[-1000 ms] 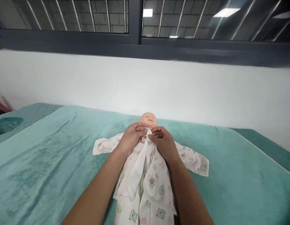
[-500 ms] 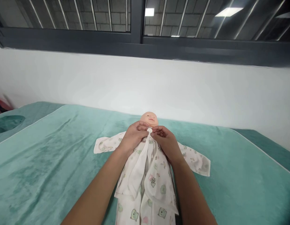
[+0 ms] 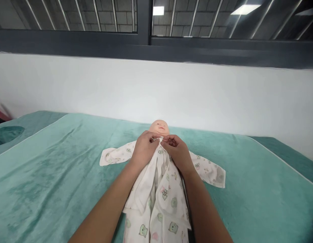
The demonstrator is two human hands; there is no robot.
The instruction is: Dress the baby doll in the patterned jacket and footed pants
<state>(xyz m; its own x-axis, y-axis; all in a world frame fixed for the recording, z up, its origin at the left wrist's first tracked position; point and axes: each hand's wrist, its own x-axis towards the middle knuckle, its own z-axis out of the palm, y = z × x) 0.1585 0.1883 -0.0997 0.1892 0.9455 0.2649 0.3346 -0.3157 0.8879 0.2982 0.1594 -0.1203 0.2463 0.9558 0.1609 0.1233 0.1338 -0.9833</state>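
Note:
A baby doll [image 3: 159,127] lies on its back, its head toward the wall. It wears a white baby jacket [image 3: 175,192] printed with small green animals, the sleeves spread out to both sides. At the neckline, my left hand [image 3: 146,146] pinches the jacket's collar edge. My right hand [image 3: 177,150] pinches the same collar from the other side, fingertips close to the left ones. Below the hands the front panels hang apart. White printed trousers [image 3: 143,231] show under the jacket hem. The fingertips partly cover the fastening point at the collar.
A green plush cover [image 3: 70,168] with wrinkles spreads under the doll. Behind it rises a white wall [image 3: 156,89] with a dark window frame [image 3: 95,44] and metal bars above. A red and black object [image 3: 0,116] shows at the far left edge.
The white round piece at the collar, visible between my fingertips before, is now mostly covered by them. My hands have drawn slightly closer together, and the view has shifted a little.

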